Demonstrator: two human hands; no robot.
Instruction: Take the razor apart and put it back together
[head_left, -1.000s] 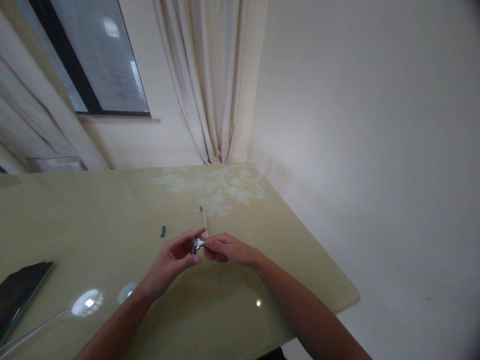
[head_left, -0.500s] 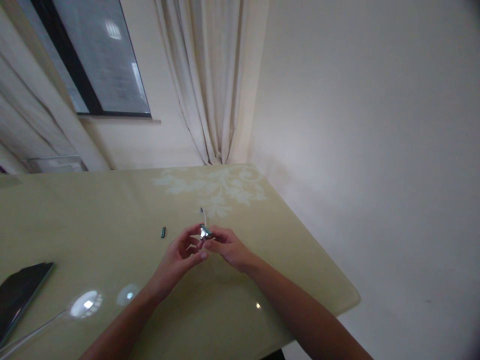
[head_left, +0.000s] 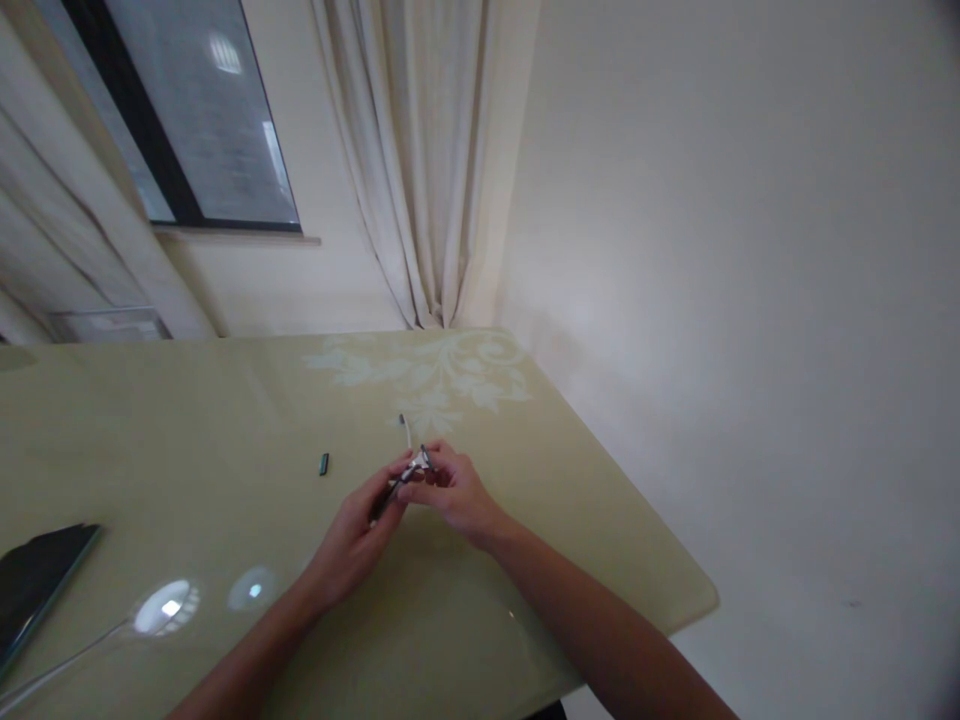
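Note:
Both of my hands meet above the table, around a small razor (head_left: 418,463) with a shiny silver neck and a dark handle. My left hand (head_left: 360,525) is closed around the handle, which slants down into its palm. At the razor's head, the fingers of my right hand (head_left: 457,495) pinch it from the right side. Some of the head is hidden by those fingers. A small dark-and-teal piece like a razor cartridge (head_left: 324,464) lies on the table to the left. Just beyond my hands lies a thin white stick with a dark tip (head_left: 406,430), partly covered.
The pale green glossy table (head_left: 225,420) has a rounded right corner and a white floral pattern at its far end. A dark flat object (head_left: 45,575) lies at the left, near a pale cable (head_left: 67,662). Curtains (head_left: 420,180) and a wall (head_left: 712,300) border the table.
The razor has turned in my hands: its dark handle now shows along my left palm and its head points up to the right. My left fingers have closed more around it.

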